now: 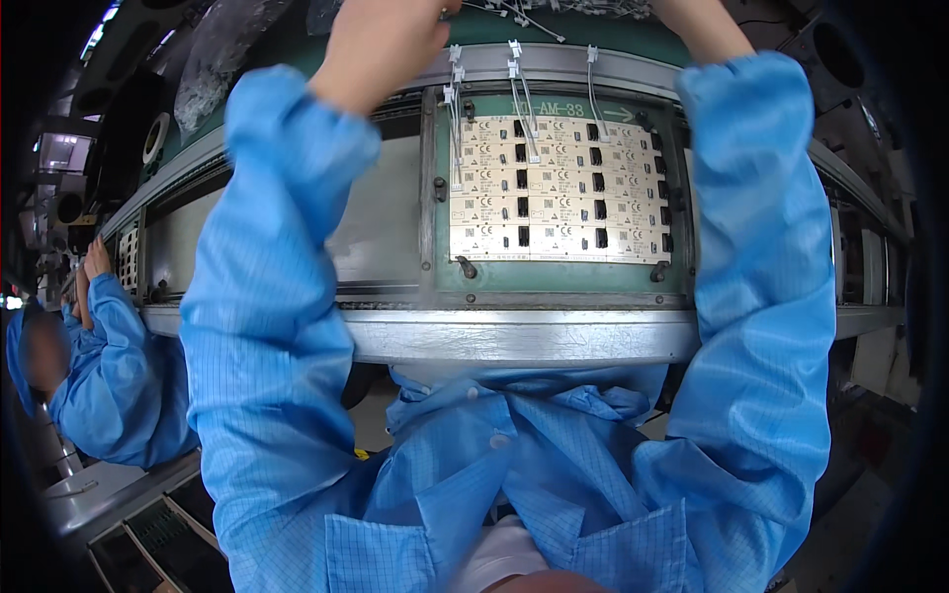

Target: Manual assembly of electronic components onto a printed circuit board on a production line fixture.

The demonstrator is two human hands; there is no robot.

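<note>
Both my arms reach forward past a conveyor line. My left hand (386, 44) is at the top edge, with its fingertips cut off by the frame. Only the wrist end of my right hand (702, 25) shows, and its fingers are out of view. Between my sleeves a green fixture plate (554, 279) carries a panel of pale circuit boards (559, 188) with black connectors. Several thin cables with white plugs (514, 67) stretch from the upper boards across the metal rail (633, 66). More white-plugged cables (524, 12) lie in a loose pile beyond the rail, near my hands.
A silver rail (524, 336) runs along the near side of the conveyor. Clear plastic bags (213, 69) hang at the upper left. At far left a co-worker in a blue smock (124, 376) works at the same line. Dark trays (168, 534) sit at lower left.
</note>
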